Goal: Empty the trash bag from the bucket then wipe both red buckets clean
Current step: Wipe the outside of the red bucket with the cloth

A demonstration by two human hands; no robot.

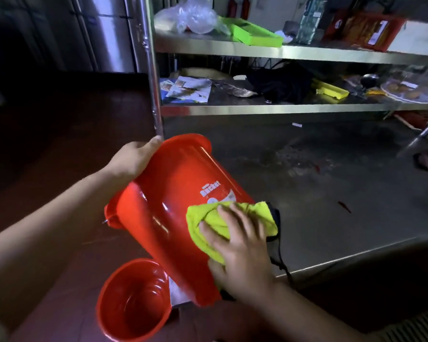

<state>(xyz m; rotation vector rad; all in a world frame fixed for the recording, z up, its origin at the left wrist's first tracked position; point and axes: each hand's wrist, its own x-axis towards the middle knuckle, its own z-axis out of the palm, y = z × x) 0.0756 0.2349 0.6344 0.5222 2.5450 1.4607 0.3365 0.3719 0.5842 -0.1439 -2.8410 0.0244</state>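
Head view, single frame.

Your left hand [131, 156], centre-left of the frame, grips one end of a red bucket [173, 206]: thumb over the edge, fingers hidden behind, closed on it. The bucket is held tilted in the air at the centre of the frame, its length running from upper left down to lower right. A white printed label faces you on its side wall. Which end is the mouth cannot be told for certain.

Your right hand [242, 245], lower centre, lies flat with fingers spread on a yellow-green cloth [215, 218] and presses it against the bucket's outer wall, just below the label. The hand is not curled around the cloth; palm and fingers pin it to the wall. A dark edge of the cloth, or a second dark piece, hangs out at the right of your hand; which one cannot be told.

A second red bucket [134, 299] stands upright on the dark floor at lower left of the frame, mouth up, inside bare and glossy. It sits just below the held bucket, apart from both hands.

Right half of the frame: a steel table [331, 193], its top stained. Above it, steel shelves [282, 109] carry clutter: a green tray [255, 33] and a clear plastic bag [193, 18] on the upper one, papers [188, 88], a black bag [282, 82] and a yellow tray [330, 90] on the lower.
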